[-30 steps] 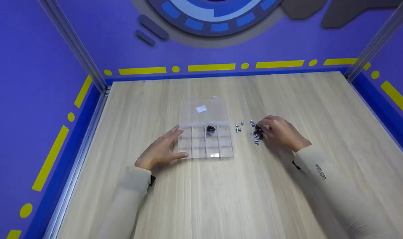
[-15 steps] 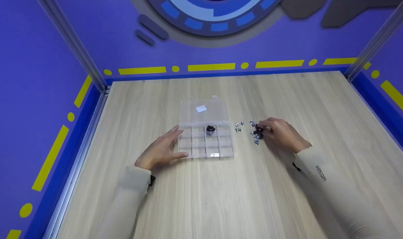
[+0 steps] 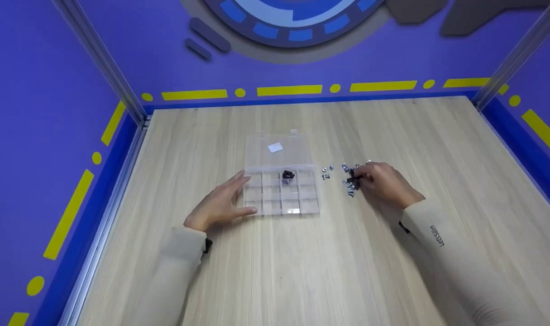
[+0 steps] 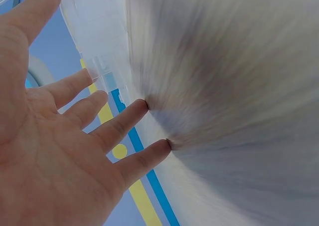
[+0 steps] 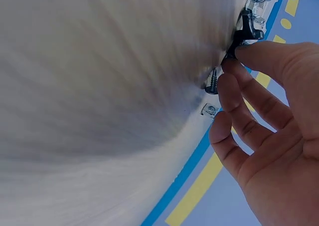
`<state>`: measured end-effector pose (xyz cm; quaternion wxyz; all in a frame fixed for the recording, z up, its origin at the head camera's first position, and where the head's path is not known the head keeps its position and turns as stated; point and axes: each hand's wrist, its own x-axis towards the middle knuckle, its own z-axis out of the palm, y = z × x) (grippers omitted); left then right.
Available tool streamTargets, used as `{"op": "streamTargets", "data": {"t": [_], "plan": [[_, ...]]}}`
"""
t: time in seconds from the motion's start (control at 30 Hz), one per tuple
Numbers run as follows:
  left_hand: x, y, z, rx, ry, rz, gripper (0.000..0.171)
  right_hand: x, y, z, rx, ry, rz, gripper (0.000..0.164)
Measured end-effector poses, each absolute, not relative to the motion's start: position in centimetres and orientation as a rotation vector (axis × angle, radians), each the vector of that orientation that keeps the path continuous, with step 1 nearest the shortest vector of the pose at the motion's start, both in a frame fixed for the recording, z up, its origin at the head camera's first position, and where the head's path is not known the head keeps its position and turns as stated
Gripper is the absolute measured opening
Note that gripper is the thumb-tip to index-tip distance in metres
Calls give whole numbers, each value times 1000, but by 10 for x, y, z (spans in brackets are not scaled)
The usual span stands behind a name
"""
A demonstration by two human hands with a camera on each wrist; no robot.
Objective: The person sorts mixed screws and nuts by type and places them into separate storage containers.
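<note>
The right hand (image 3: 385, 183) pinches a black piece (image 5: 245, 32) between thumb and fingertip, among small metal fasteners (image 3: 351, 193) on the worktop (image 3: 279, 262), right of the open clear box (image 3: 271, 197). The left hand (image 3: 218, 203), fingers spread, lies at the box's left edge. Another black item (image 3: 288, 175) occupies a back-row compartment.

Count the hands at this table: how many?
2: the left hand at the left side of the clear box; the right hand to the box's right, pinching a black part. None seems hidden.
</note>
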<state>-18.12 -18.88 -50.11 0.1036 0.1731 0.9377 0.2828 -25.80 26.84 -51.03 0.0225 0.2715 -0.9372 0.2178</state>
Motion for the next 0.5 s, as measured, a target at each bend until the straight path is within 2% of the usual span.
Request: {"op": "streamTargets", "data": {"t": [0.5], "plan": [[-181,-189,-501,506,2770,836,96,-258,268,-510,836,-2909,675,20]]}}
